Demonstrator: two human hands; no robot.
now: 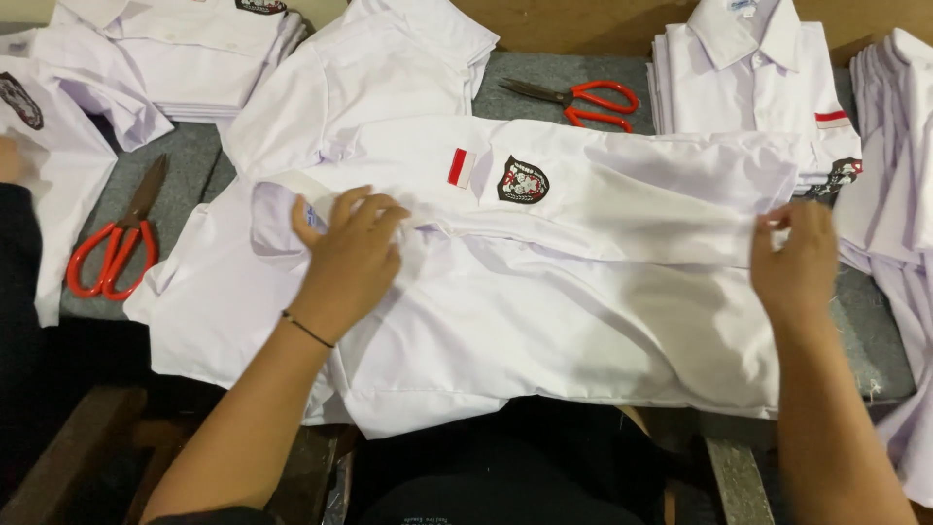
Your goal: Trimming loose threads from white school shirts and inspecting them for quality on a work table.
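Observation:
A white short-sleeved shirt [544, 311] lies spread across the grey table, with a red-and-white patch and a round dark badge on its folded upper part. My left hand [348, 255] presses down on the shirt near its collar end, fingers pinching the cloth; a thin black band circles that wrist. My right hand [797, 258] pinches the shirt's folded edge at the right end.
Red-handled scissors [115, 248] lie at the left, another pair [583, 99] at the back. Stacks of folded white shirts sit at back left [209, 58], back right [753, 73] and far right [899, 146]. The grey table surface [185, 175] has a wooden front edge. A dark sleeve intrudes at far left.

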